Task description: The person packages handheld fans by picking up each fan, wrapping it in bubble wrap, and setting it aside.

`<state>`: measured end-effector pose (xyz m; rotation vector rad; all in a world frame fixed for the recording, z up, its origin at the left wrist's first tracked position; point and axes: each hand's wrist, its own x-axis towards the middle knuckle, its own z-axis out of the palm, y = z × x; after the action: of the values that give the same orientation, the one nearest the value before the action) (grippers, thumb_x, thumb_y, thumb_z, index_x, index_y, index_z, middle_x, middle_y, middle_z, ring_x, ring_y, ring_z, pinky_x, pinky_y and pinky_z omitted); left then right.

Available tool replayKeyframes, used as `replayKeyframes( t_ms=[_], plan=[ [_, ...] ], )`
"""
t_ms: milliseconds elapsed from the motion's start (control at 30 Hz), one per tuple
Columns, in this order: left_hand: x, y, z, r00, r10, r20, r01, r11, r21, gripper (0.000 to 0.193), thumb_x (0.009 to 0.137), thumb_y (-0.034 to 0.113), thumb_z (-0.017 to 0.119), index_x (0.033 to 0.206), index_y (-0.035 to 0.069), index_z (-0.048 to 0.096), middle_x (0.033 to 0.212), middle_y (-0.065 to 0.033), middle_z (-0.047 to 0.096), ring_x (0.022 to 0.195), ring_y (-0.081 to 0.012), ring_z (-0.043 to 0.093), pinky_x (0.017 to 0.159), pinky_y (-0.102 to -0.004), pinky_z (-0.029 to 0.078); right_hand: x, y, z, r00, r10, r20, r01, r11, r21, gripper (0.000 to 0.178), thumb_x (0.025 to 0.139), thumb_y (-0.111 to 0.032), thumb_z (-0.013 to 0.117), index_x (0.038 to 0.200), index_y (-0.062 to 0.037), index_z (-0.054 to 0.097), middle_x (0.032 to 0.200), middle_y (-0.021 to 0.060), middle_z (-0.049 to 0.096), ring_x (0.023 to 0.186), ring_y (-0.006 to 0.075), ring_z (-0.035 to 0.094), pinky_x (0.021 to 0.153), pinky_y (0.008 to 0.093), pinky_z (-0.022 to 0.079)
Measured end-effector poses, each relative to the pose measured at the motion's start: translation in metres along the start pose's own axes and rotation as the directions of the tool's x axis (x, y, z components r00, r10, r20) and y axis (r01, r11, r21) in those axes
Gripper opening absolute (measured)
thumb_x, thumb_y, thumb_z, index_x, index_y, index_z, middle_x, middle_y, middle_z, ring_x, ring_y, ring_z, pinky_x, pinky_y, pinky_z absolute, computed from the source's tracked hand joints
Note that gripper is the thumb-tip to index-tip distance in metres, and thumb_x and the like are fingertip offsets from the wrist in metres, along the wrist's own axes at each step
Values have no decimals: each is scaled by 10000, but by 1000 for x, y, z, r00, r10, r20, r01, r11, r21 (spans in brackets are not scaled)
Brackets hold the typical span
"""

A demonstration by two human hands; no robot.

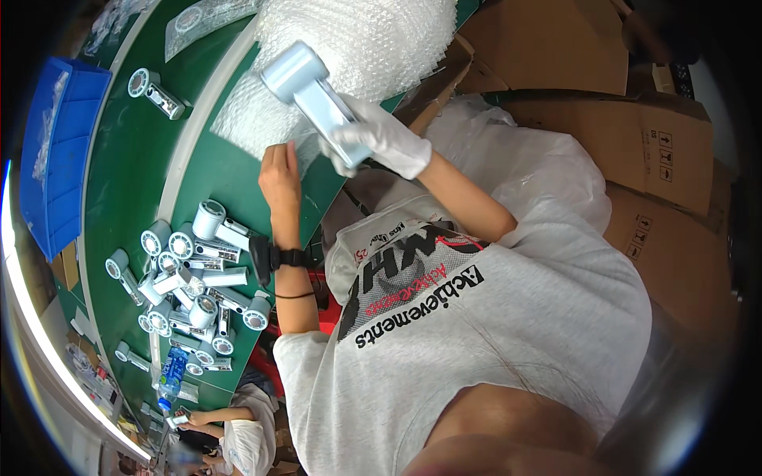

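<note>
In my right hand [379, 139], which wears a white glove, is a pale blue handheld fan [317, 103]. My fingers wrap round its handle, and its round head points up and left over the bubble wrap [357, 40]. My left hand [279, 181] is bare, with a black band and device on the wrist. Its fingers are curled at the near edge of the bubble wrap sheet and appear to pinch it; the fingertips are partly hidden. A heap of similar handheld fans [198, 278] lies on the green table [214, 170] beside my left forearm.
A single fan [156, 93] lies far left, near a bagged one [202, 24]. Past it stands a blue bin [63, 151]. A bottle [173, 373] is beyond the heap, near another person [246, 432]. Cardboard boxes [667, 151] and clear plastic sheeting [540, 159] are at right.
</note>
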<state>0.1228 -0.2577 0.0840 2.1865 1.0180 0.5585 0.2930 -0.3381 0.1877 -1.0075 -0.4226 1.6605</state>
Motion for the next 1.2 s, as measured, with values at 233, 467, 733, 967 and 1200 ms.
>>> replayKeyframes(
  t_ms=[233,467,733,967,1200],
  plan=[
    [-19,-17,5,952,-268,-150,259,963,-80,102,818,81,505,776,-10,526,867,-183,479,732,-319,494,644,-383,402,-1,107,-21,974,-222,-55,139,766,-627,457,756,-199,577,1142,-19,413,729,93,556,574,169,569,467,280,462],
    [-23,14,-15,934,-131,-334,86,986,-146,75,816,69,520,811,4,557,905,-118,408,761,-238,409,724,-332,348,22,60,1,971,191,-144,-231,902,-365,323,763,-175,563,1030,-13,479,690,65,532,595,172,558,464,266,429],
    [-17,36,-55,801,-248,-545,181,968,-175,40,775,53,567,768,16,581,956,-116,366,859,-248,363,743,-360,321,99,37,57,960,100,261,-231,810,540,181,790,-177,544,872,-16,530,680,77,526,586,139,523,436,232,384],
    [38,-3,-129,723,-101,-683,257,958,130,103,792,85,557,883,43,581,1011,-127,385,895,-269,384,795,-373,312,285,42,120,983,-165,84,185,846,-501,225,760,-210,543,881,-22,567,683,78,571,614,207,570,525,331,451],
    [-19,-21,-125,788,-318,-527,356,934,-31,223,812,112,568,1016,23,545,1018,-112,520,973,-231,467,784,-329,383,339,11,80,662,-706,-253,-318,42,-947,477,659,-175,587,1052,46,433,904,225,570,851,297,585,729,411,452]
  ],
)
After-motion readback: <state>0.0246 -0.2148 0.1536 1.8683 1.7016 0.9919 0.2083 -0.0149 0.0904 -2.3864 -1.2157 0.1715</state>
